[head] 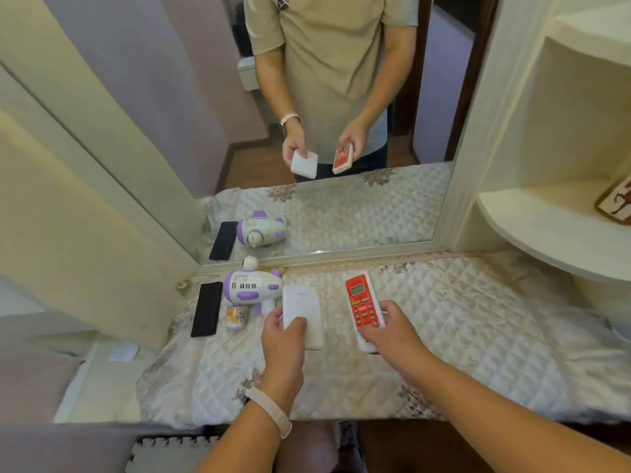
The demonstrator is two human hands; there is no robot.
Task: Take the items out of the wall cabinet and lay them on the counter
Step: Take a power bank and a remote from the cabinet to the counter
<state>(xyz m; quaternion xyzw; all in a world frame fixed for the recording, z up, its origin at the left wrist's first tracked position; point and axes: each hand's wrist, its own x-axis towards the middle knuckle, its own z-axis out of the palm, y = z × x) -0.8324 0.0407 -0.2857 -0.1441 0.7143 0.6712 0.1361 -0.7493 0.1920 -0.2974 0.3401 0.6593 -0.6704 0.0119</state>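
My left hand (284, 339) grips the near end of a flat white box (302, 307), thumb on top, just above the quilted counter cover (444, 322). My right hand (389, 331) holds the near end of a red and white remote control (362, 307), its far end pointing at the mirror. On the counter to the left lie a white and purple toy plane (252, 288), a small printed cup (236, 318) and a flat black case (207, 308).
A large mirror (341, 213) stands behind the counter and reflects a person's torso and hands. White curved shelves (546, 227) rise at the right, with a patterned item (616, 203) on one. A cream panel (85, 199) leans in at the left.
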